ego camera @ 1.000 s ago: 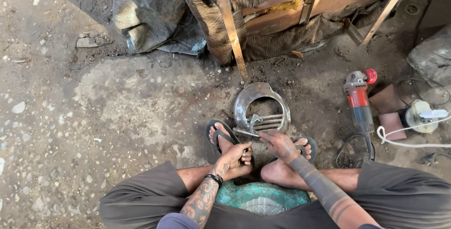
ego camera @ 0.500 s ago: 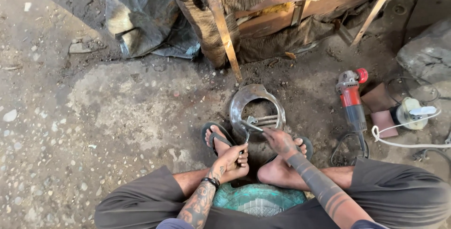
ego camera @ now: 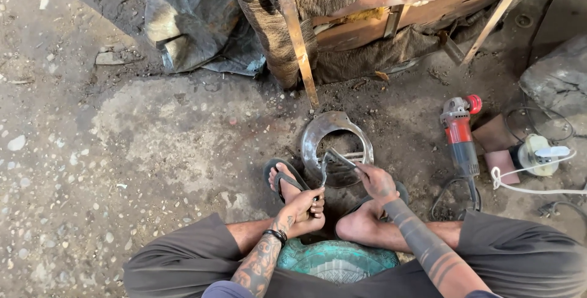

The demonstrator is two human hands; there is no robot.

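Your left hand (ego camera: 304,203) and right hand (ego camera: 374,178) each grip a bent metal rod (ego camera: 333,157), just over the metal ring (ego camera: 312,136).

Rod ends (ego camera: 330,162) hidden inside both fists.

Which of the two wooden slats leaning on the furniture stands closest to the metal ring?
The left slat: its foot lands just above the ring. The other slat leans far right, above the grinder.

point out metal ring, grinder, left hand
metal ring (ego camera: 313,131): head view, upper left of its band.
grinder (ego camera: 460,134): head view, red body.
left hand (ego camera: 304,204): head view, back of the hand.
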